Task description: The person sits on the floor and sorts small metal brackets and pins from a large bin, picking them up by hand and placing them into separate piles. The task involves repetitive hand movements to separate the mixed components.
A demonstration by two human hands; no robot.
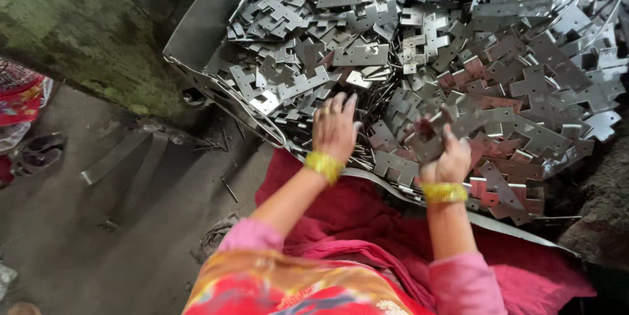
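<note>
A big heap of flat, notched metal plates (419, 53) fills a shallow metal tray (203, 27). My left hand (334, 128) lies palm down on the near edge of the heap, fingers spread, touching the plates. My right hand (445, 154) is raised a little and closed around a small stack of the same plates (426, 138). Both wrists carry yellow bangles, and the sleeves are pink.
A red cloth (354, 217) covers my lap below the tray. Bare concrete floor (98, 223) lies to the left, with a few metal strips (114, 156). A mossy wall (78, 27) stands at upper left. Another person's patterned clothing (19, 99) shows at the left edge.
</note>
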